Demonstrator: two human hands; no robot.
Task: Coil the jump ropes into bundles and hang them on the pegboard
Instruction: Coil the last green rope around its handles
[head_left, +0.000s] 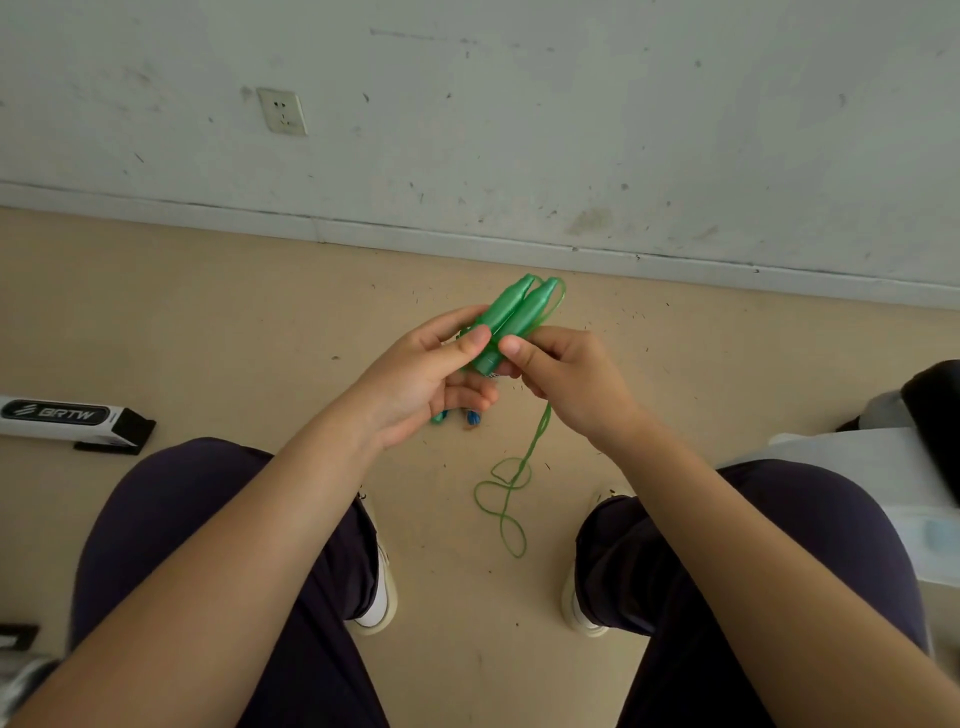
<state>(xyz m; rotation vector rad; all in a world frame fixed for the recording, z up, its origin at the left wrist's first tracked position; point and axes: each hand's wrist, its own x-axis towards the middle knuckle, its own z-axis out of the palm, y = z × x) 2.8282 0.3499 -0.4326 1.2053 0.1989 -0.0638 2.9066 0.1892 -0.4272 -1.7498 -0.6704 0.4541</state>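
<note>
Two green jump-rope handles (511, 317) were held side by side above the floor (208, 322), tips pointed toward the wall (519, 130). They were gripped by the left hand (431, 374), thumb on top, and pinched by the right hand (566, 379). The green cord (506, 499) hung down, looped loosely on the floor between the shoes.

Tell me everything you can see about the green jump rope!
The green jump rope looks like shiny see-through plastic. Its two tapered handles lie side by side, tips pointing up and away toward the wall. The left hand holds them from below with its thumb on top; the right hand pinches them from the other side. A thin green cord curves out of the handle tips, drops below the right hand and ends in loose loops above the floor between the person's shoes.
</note>
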